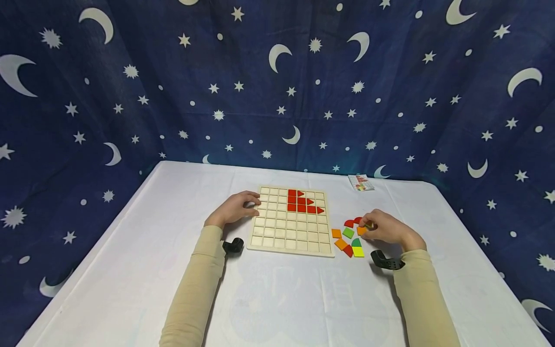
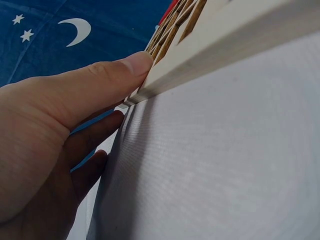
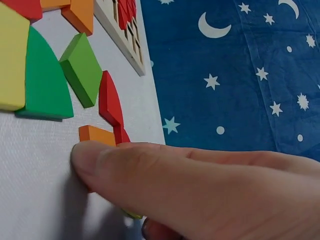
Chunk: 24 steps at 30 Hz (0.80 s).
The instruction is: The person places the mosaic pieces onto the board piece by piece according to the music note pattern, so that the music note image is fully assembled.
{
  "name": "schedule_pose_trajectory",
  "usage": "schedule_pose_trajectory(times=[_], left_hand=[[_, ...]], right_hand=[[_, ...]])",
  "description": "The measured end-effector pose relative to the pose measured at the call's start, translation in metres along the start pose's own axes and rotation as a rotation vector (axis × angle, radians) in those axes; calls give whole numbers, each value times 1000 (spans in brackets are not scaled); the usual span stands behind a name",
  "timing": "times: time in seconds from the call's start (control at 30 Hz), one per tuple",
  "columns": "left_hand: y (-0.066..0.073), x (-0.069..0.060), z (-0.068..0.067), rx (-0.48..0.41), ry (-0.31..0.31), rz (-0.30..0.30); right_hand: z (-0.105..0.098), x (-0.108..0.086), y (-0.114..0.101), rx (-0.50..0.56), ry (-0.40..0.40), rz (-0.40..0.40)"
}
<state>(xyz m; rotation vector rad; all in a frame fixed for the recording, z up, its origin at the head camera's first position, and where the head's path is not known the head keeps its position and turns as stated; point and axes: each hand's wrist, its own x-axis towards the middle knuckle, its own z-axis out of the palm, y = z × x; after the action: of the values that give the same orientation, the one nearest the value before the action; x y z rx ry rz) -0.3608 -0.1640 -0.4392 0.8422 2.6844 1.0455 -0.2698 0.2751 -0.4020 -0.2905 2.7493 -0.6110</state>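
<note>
A pale wooden grid board (image 1: 286,226) lies flat on the white table, with red tiles (image 1: 297,207) set in several of its cells at the upper right. My left hand (image 1: 234,208) rests at the board's left edge; in the left wrist view the thumb (image 2: 136,64) touches the rim, other fingers lower down. My right hand (image 1: 386,228) is over the loose tiles, thumb and index finger at opposite sides of an orange square tile (image 1: 362,231). The thumb (image 3: 95,157) covers much of that tile in the right wrist view. Part of a yellow-green tile (image 3: 132,214) shows below the thumb.
Between board and right hand lie a light green square (image 1: 348,233), orange squares (image 1: 336,233), a dark green rounded tile (image 1: 356,242), a yellow square (image 1: 358,252) and red rounded tiles (image 1: 349,223). A printed card (image 1: 361,182) lies at the back, before a starry blue curtain (image 1: 260,96).
</note>
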Motion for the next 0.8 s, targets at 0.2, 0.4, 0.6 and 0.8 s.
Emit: schedule_pose_trajectory(times=[0.2, 0.4, 0.6, 0.8], left_hand=[[0, 0, 0, 1, -6, -6], [0, 0, 0, 0, -11, -7], [0, -1, 0, -9, -13, -11], [2, 0, -1, -7, -12, -6]], right_hand=[[-5, -1, -3, 0, 30, 33], [-4, 8, -21, 50, 111, -57], [9, 33, -61, 50, 138, -190], [23, 62, -103, -18, 106, -297]])
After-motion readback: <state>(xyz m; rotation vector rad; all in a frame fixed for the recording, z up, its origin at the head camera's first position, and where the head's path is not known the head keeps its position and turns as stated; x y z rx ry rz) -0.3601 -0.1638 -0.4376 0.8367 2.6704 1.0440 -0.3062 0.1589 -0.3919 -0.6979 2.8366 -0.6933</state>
